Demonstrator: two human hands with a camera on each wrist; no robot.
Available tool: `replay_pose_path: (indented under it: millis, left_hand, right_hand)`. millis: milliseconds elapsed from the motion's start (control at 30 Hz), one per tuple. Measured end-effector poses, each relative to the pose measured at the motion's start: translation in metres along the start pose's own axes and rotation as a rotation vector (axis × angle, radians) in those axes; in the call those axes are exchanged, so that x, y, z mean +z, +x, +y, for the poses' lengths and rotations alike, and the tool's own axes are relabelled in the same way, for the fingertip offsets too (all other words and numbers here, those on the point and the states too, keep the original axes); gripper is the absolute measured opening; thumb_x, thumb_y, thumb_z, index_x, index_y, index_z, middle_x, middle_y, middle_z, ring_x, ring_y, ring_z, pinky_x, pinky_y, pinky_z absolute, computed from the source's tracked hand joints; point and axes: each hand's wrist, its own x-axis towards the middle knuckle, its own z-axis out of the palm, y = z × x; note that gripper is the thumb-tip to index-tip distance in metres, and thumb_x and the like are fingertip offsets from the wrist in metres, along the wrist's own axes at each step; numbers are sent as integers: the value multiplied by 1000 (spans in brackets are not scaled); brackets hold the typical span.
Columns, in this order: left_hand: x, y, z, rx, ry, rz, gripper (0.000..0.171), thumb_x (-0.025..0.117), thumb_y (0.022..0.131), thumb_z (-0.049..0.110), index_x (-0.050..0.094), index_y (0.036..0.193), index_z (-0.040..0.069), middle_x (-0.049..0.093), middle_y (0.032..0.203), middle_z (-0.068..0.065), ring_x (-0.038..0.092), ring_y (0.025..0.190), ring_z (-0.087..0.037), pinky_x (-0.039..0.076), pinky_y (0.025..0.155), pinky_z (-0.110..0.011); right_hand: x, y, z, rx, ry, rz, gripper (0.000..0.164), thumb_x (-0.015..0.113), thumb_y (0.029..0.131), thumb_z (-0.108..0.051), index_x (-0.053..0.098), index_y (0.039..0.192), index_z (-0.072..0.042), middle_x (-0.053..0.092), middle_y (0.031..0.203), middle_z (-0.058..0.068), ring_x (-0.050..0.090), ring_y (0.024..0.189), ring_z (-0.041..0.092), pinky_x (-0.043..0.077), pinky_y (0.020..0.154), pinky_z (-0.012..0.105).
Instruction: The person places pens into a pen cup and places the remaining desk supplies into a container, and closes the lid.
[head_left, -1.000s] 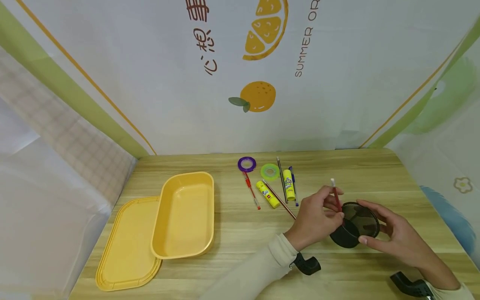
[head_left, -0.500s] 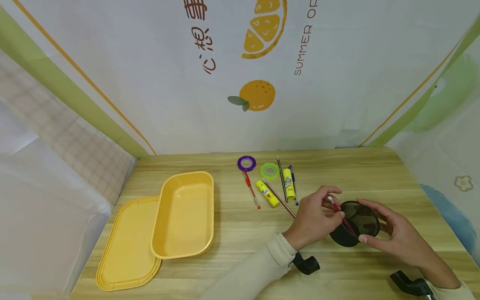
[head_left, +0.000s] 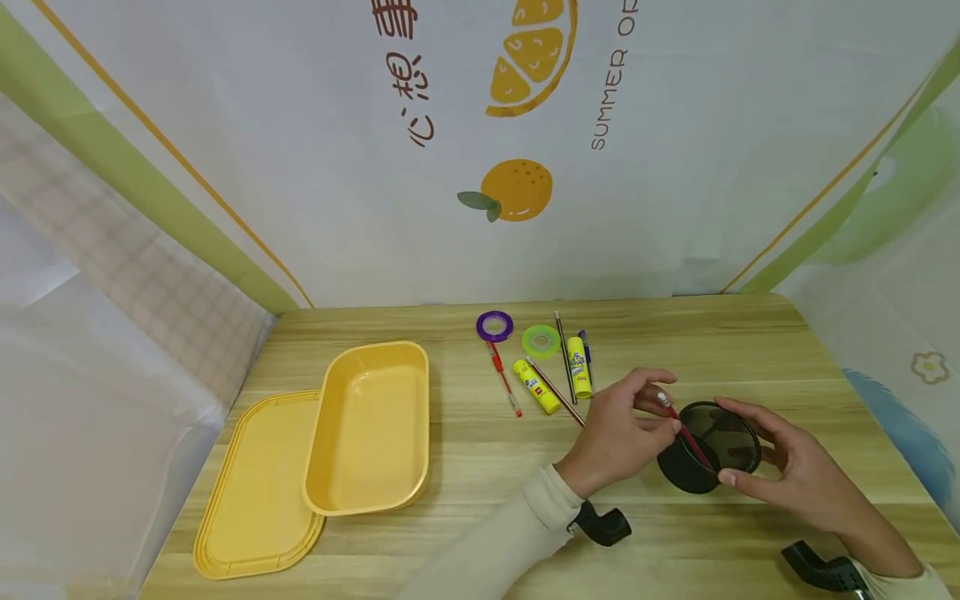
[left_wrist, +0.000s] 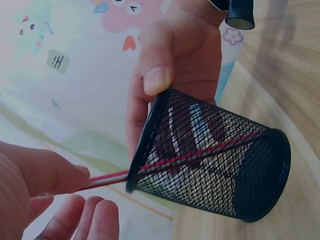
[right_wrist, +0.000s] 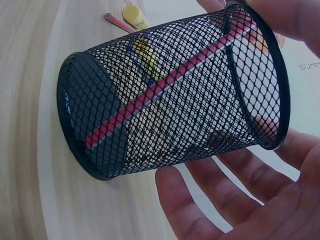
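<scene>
My right hand holds a black mesh pen cup by its rim, the thumb at the near side and fingers round the far side. The cup tilts, its mouth toward my left hand. A red pencil with a white eraser end leans inside, its lower end at the cup's base and its upper end out over the rim. My left hand is beside that upper end, thumb close against it and fingers loosely spread, not gripping it. Through the mesh in the right wrist view the pencil runs diagonally.
Left of the cup lie glue sticks, another pencil, a dark pencil, a red pen, a blue pen, purple tape and green tape. A yellow box overlaps its lid.
The red pencil has dropped deeper into the cup and now leans on its rim. My left hand has loosened from it and shifted slightly left. The right hand and cup stay nearly still.
</scene>
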Motion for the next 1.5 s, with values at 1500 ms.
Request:
replay_pose_path:
  millis: [1500]
  left_hand:
    - [-104, -5, -41, -197, 145, 488, 33, 78, 93, 11, 73, 126, 14, 74, 117, -13, 75, 100, -20, 62, 84, -31]
  right_hand:
    - [-1, 1, -1, 13, -16, 2, 84, 83, 81, 10, 47, 156, -2, 57, 143, -18, 63, 114, 0, 51, 87, 11]
